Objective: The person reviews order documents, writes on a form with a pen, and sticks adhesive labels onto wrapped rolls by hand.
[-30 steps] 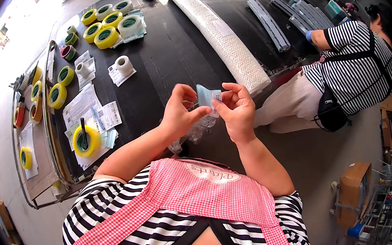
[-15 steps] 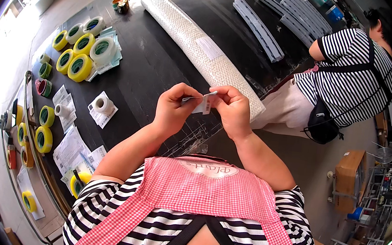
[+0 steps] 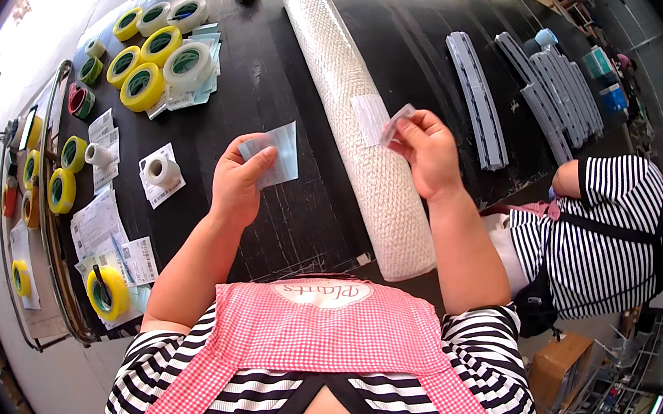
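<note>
My left hand (image 3: 237, 184) pinches a small light-blue sheet (image 3: 284, 155) between thumb and fingers, above the black table. Between the fingertips of my right hand (image 3: 435, 155) is a small whitish label (image 3: 396, 124), tilted and partly covered by the fingers. It hangs over or beside the long white woven roll (image 3: 383, 188) in clear plastic; whether it touches the roll I cannot tell. A larger white paper label (image 3: 366, 116) lies on the roll's upper side, just left of the one in my fingers.
On the left of the black table (image 3: 270, 61) are several yellow tape rolls (image 3: 142, 87), white label rolls (image 3: 162, 172) and printed sheets (image 3: 104, 226). Grey wrapped strips (image 3: 474, 101) lie right of the roll. Another person (image 3: 611, 231) in stripes stands at the right.
My hands were together at the label and have moved apart. The blue sheet is now in my left hand alone, the label in my right, which is over the roll. The view has shifted.
</note>
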The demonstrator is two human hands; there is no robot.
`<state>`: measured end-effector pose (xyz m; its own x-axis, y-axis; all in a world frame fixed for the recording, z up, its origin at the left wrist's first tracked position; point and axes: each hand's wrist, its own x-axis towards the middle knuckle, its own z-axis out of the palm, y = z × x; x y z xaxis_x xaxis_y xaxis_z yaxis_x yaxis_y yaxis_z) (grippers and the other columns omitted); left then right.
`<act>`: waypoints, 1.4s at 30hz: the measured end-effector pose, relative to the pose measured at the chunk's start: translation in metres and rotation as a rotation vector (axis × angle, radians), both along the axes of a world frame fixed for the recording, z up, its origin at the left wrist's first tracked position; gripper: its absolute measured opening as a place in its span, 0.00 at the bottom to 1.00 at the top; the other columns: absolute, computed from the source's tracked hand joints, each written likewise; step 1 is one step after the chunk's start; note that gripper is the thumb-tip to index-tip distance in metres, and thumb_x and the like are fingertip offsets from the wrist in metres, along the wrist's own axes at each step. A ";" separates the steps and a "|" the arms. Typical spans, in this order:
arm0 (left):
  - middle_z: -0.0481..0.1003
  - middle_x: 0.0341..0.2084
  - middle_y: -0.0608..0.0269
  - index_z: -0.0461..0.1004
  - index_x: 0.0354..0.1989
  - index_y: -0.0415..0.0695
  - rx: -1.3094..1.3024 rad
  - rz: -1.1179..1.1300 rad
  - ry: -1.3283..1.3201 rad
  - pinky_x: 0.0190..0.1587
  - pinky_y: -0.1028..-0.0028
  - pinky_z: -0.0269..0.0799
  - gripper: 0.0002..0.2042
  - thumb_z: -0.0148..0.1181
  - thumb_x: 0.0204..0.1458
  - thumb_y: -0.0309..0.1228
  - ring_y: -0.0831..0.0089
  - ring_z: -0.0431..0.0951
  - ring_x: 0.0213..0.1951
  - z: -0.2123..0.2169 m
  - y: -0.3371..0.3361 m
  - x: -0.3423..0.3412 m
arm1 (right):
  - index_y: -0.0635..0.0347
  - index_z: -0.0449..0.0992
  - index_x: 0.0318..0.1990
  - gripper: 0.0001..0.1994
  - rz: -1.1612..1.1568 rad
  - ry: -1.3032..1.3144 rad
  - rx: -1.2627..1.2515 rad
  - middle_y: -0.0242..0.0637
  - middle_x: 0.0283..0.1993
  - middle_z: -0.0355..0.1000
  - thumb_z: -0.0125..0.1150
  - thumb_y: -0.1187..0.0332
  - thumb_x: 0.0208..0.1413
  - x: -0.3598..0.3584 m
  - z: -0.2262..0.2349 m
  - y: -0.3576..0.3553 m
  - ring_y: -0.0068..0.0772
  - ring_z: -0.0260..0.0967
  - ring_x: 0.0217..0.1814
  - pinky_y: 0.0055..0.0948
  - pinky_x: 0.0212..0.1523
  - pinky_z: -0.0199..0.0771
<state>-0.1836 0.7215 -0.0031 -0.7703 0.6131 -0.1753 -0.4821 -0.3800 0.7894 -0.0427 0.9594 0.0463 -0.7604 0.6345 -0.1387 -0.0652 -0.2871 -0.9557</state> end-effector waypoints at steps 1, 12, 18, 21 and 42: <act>0.76 0.31 0.65 0.75 0.36 0.43 -0.055 -0.071 -0.005 0.39 0.71 0.75 0.05 0.63 0.52 0.25 0.76 0.77 0.33 0.001 0.002 0.001 | 0.59 0.72 0.37 0.02 0.038 -0.030 0.032 0.35 0.36 0.75 0.57 0.75 0.58 -0.006 0.003 0.028 0.26 0.74 0.38 0.27 0.43 0.77; 0.65 0.61 0.59 0.72 0.37 0.43 -0.497 -0.734 1.511 0.70 0.48 0.32 0.06 0.58 0.51 0.27 0.59 0.50 0.69 0.004 0.129 0.087 | 0.60 0.73 0.37 0.10 0.463 -0.135 0.149 0.31 0.33 0.72 0.67 0.77 0.47 -0.109 -0.064 0.135 0.22 0.68 0.32 0.23 0.34 0.71; 0.66 0.60 0.61 0.70 0.34 0.43 -0.488 -0.743 1.428 0.70 0.49 0.31 0.07 0.60 0.47 0.24 0.57 0.49 0.70 -0.005 0.126 0.086 | 0.60 0.73 0.36 0.10 0.539 -0.115 0.233 0.30 0.31 0.70 0.67 0.76 0.47 -0.117 -0.070 0.136 0.21 0.66 0.31 0.22 0.34 0.69; 0.66 0.60 0.61 0.69 0.33 0.43 -0.489 -0.730 1.398 0.70 0.49 0.31 0.07 0.60 0.47 0.24 0.57 0.49 0.69 -0.005 0.127 0.088 | 0.60 0.73 0.36 0.09 0.515 -0.096 0.231 0.30 0.30 0.70 0.67 0.77 0.48 -0.117 -0.074 0.135 0.21 0.66 0.30 0.22 0.32 0.68; 0.66 0.60 0.62 0.69 0.32 0.44 -0.461 -0.712 1.374 0.70 0.48 0.30 0.08 0.61 0.45 0.22 0.57 0.50 0.69 -0.007 0.126 0.086 | 0.62 0.71 0.49 0.25 0.343 -0.114 0.751 0.38 0.43 0.72 0.73 0.72 0.41 -0.100 -0.082 0.116 0.27 0.70 0.37 0.25 0.43 0.73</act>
